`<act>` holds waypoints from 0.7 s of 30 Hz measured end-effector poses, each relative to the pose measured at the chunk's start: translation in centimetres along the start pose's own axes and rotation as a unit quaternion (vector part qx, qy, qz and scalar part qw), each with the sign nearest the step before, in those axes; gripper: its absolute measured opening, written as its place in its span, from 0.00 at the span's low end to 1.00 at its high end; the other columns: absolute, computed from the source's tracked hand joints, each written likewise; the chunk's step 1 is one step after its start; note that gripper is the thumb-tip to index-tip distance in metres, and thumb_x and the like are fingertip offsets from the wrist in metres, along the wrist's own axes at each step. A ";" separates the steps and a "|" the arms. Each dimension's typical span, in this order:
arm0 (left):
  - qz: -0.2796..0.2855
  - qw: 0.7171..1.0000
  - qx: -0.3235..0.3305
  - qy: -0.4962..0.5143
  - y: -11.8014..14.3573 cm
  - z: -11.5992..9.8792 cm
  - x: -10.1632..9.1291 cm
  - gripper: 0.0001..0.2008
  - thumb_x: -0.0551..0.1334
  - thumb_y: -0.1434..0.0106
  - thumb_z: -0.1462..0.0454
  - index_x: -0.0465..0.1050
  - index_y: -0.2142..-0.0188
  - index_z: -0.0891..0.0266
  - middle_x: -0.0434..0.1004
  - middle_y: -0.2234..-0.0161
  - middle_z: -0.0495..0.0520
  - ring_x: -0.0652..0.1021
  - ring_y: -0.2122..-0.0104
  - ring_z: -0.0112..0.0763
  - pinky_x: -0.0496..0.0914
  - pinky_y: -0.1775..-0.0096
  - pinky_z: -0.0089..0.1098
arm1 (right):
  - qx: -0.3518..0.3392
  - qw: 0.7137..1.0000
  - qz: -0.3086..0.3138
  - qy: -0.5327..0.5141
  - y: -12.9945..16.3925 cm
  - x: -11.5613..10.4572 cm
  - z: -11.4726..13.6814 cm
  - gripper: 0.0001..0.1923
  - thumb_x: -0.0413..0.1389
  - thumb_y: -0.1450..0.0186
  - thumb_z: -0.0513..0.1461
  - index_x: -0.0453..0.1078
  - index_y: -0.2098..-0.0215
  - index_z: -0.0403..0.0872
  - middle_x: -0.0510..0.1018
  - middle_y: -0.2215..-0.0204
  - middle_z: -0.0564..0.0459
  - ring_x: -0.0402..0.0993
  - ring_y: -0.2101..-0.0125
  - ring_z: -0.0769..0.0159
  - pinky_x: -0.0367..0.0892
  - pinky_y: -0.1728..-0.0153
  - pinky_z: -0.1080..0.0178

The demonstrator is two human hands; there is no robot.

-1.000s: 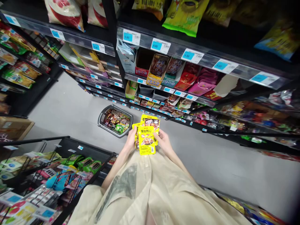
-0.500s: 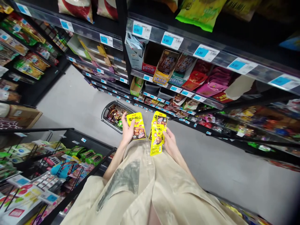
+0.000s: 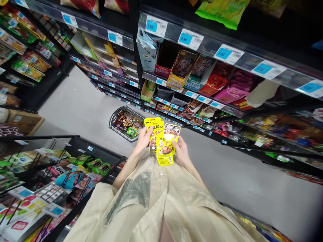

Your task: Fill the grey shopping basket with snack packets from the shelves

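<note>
Packets (image 3: 165, 149): bright yellow, black lettering, brown food pictures. Basket (image 3: 115, 117): black, dotted with holes. Garment (image 3: 186, 208): beige, streaky grey-green patch (image 3: 136, 191). Floor (image 3: 227, 174): plain grey. Price labels (image 3: 190, 39): white, blue blocks. Pouches (image 3: 236, 90): pink.

Loose, creased beige shirt (image 3: 188, 206) (dark grey-green patch (image 3: 137, 191) on the left front)

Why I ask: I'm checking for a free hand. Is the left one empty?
No, the left hand is gripping yellow packets.

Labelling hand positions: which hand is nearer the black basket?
Left hand: at the right end of the black basket in view; the right hand is farther right, holding yellow packets.
</note>
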State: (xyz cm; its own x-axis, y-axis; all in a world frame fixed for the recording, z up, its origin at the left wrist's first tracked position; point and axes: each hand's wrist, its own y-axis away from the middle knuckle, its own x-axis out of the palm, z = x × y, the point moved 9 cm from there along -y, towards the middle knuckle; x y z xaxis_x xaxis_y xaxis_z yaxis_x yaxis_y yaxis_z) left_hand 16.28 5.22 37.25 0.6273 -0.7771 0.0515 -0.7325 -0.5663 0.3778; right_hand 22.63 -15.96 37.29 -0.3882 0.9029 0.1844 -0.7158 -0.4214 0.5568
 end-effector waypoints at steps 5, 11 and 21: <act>-0.090 0.991 0.078 -0.055 -0.7 -1.5 -5.5 0.22 0.62 0.30 0.47 0.71 0.45 0.58 0.81 0.49 0.57 0.80 0.51 0.40 0.73 0.49 0.35 | 0.011 0.998 -0.039 -0.053 0.2 -1.4 -0.8 0.29 0.71 0.44 0.53 0.68 0.50 0.54 0.87 0.59 0.51 0.86 0.59 0.52 0.81 0.61 0.55; -0.113 0.965 0.159 -0.177 0.3 -4.1 -8.7 0.20 0.60 0.28 0.51 0.70 0.43 0.58 0.76 0.46 0.60 0.78 0.47 0.39 0.69 0.42 0.39 | 0.009 0.998 -0.043 -0.051 -0.2 -1.5 -0.9 0.28 0.70 0.43 0.53 0.69 0.51 0.54 0.87 0.58 0.51 0.86 0.58 0.51 0.82 0.59 0.53; -0.011 0.957 0.172 -0.231 2.3 -3.0 -3.0 0.14 0.58 0.28 0.56 0.82 0.56 0.58 0.76 0.51 0.58 0.78 0.49 0.43 0.72 0.44 0.42 | -0.044 0.991 -0.114 -0.056 0.2 -3.4 0.9 0.34 0.73 0.47 0.48 0.67 0.46 0.53 0.83 0.50 0.48 0.83 0.54 0.53 0.80 0.53 0.53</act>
State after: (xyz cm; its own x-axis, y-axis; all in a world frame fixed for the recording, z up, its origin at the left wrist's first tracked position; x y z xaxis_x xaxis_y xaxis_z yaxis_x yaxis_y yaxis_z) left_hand 13.48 7.07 40.79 0.5173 -0.7580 -0.3974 -0.8148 -0.5782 0.0423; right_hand 24.35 -19.04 37.54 -0.1471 0.9772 0.1531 -0.8278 -0.2063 0.5217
